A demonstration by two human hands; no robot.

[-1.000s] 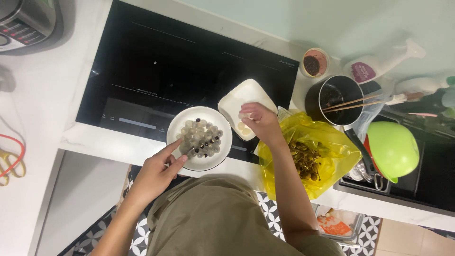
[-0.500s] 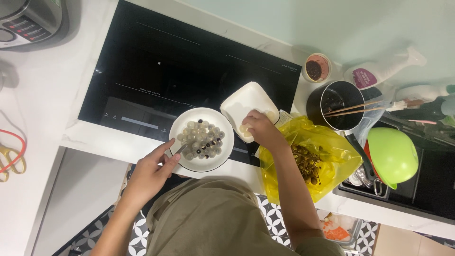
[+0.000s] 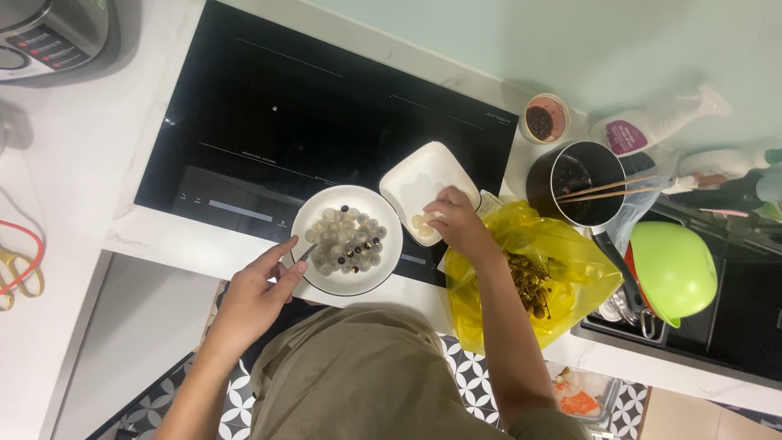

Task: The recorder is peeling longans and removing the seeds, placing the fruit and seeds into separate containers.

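Note:
A round white plate [image 3: 386,275] holds several pale peeled fruits with dark seeds among them. My left hand [image 3: 259,295] rests at its near left rim, fingers pinched on a small metal tool whose tip touches the plate. Beside it sits a square white dish [image 3: 423,175] with a few peeled fruits at its near corner. My right hand [image 3: 456,222] hovers over that corner, fingers curled down at the fruit. Whether it grips one is hidden. A yellow plastic bag [image 3: 570,253] of brown peels lies under my right forearm.
Both dishes stand on a black induction hob [image 3: 309,122]. To the right are a dark pot with chopsticks [image 3: 580,183], a small cup [image 3: 546,118], a spray bottle [image 3: 652,126], a green bowl [image 3: 672,269] over a sink. A cooker [image 3: 49,37] stands far left.
My left hand slid back from over the round plate to its near left rim. My right hand stayed at the square dish's near corner.

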